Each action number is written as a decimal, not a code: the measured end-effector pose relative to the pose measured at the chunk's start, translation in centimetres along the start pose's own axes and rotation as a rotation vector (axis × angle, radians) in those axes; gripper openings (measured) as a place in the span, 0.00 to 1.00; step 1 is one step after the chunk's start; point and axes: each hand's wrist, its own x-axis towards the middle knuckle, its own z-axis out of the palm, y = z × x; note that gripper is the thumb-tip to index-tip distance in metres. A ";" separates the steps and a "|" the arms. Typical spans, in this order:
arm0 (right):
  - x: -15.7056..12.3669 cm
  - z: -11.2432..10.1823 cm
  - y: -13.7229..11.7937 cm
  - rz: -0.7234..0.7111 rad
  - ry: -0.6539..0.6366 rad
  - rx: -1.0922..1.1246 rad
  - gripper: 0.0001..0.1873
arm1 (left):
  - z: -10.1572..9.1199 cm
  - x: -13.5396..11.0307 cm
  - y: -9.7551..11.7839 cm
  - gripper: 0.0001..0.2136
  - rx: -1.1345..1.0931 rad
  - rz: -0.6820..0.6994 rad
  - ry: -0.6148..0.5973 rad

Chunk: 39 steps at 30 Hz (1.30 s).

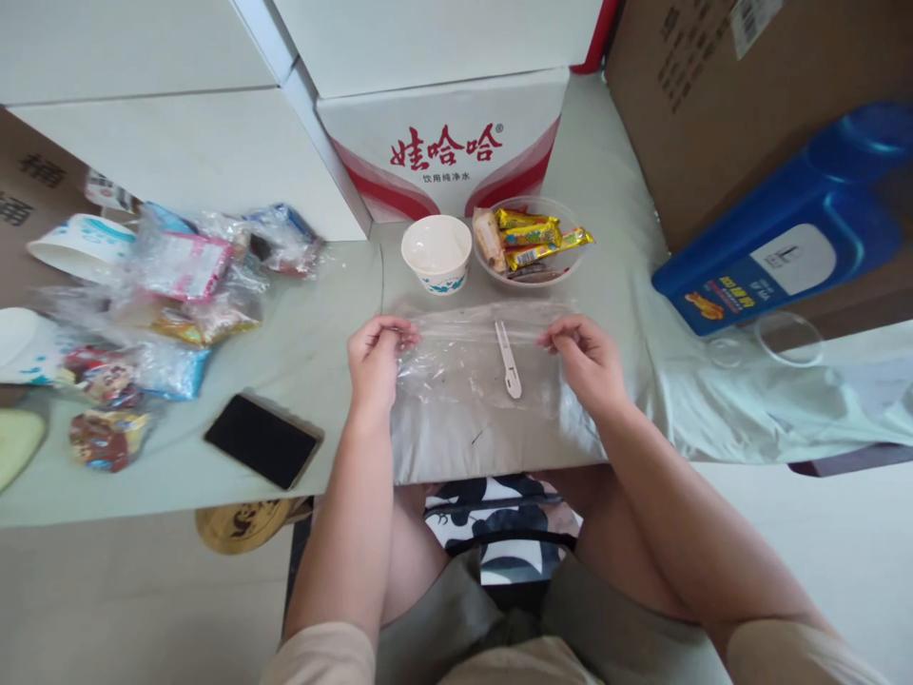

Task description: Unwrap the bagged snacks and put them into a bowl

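A clear plastic bag is stretched between my hands at the table's front edge. My left hand pinches its left upper corner, and my right hand pinches the right upper corner. A slim white plastic utensil, perhaps a folding fork, shows at the bag; I cannot tell whether it lies inside or beneath. Just behind the bag stands a white paper bowl with a blue pattern. Beside it, a clear round tub holds several yellow-wrapped snack sticks.
To the left lie a dark phone, a heap of snack packets and paper bowls. A large blue bottle leans at the right, near a clear plastic lid. A white carton closes off the back.
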 end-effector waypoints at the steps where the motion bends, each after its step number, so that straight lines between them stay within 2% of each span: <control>1: 0.1 -0.1 0.1 -0.012 -0.015 -0.029 0.07 | -0.1 0.1 -0.1 0.05 0.008 0.019 -0.008; 4: 0.4 -0.4 0.5 -0.036 -0.046 -0.166 0.18 | -0.6 0.3 -0.3 0.14 0.111 0.071 -0.072; 5: 0.4 -0.5 0.6 -0.048 -0.036 -0.228 0.18 | -0.8 0.3 -0.3 0.15 0.174 0.088 -0.102; 9: 0.5 -0.8 0.4 -0.142 0.101 -0.448 0.11 | -1.4 0.3 -0.1 0.07 0.419 0.182 -0.158; 11: 0.3 -0.9 0.0 -0.218 0.196 -0.503 0.10 | -1.5 0.1 0.3 0.04 0.405 0.201 -0.145; 13: 0.0 -1.1 -0.5 -0.284 0.216 -0.488 0.08 | -1.6 -0.2 0.8 0.04 0.275 0.175 -0.158; 15: -0.4 -1.2 -1.0 -0.254 0.109 -0.363 0.09 | -1.7 -0.6 1.4 0.08 0.091 0.111 -0.220; 16: -0.6 -1.3 -1.2 -0.181 0.021 -0.251 0.10 | -1.7 -0.8 1.7 0.11 0.000 0.071 -0.257; 18: -0.8 -1.4 -1.8 0.064 -0.174 0.031 0.14 | -1.6 -1.0 2.3 0.15 -0.150 -0.006 -0.299; 20: -0.9 -1.5 -2.4 0.332 -0.344 0.307 0.15 | -1.4 -1.1 2.7 0.17 -0.230 -0.081 -0.283; 23: -0.7 -1.8 -2.9 0.561 -0.491 0.564 0.18 | -1.1 -1.0 3.1 0.16 -0.198 -0.195 -0.189; 25: -0.3 -1.8 -2.7 0.591 -0.461 0.640 0.21 | -0.8 -0.9 3.2 0.15 -0.111 -0.266 -0.166; 26: 0.0 -1.7 -2.4 0.576 -0.402 0.655 0.22 | -0.7 -0.9 3.3 0.14 -0.065 -0.300 -0.182; 28: 0.2 -1.1 -1.6 0.524 -0.264 0.636 0.20 | -0.3 -1.1 3.2 0.13 0.014 -0.369 -0.261; 30: 0.1 -0.1 -1.0 0.494 -0.252 0.574 0.18 | 0.2 -1.4 3.1 0.13 0.068 -0.421 -0.380; 31: -0.2 0.4 -0.9 0.491 -0.321 0.539 0.18 | 0.5 -1.7 2.9 0.13 0.087 -0.437 -0.440; 33: -0.8 1.3 -1.1 0.488 -0.552 0.466 0.19 | 1.1 -2.1 2.7 0.14 0.108 -0.461 -0.533; 36: -1.8 2.0 -1.9 0.459 -0.880 0.309 0.16 | 1.4 -2.4 2.4 0.15 0.074 -0.510 -0.572; 38: -2.2 2.0 -2.4 0.430 -0.985 0.225 0.11 | 1.1 -2.3 2.4 0.15 -0.009 -0.531 -0.569; 39: -2.2 2.0 -2.6 0.408 -0.992 0.213 0.12 | 0.9 -2.2 2.4 0.16 -0.065 -0.529 -0.560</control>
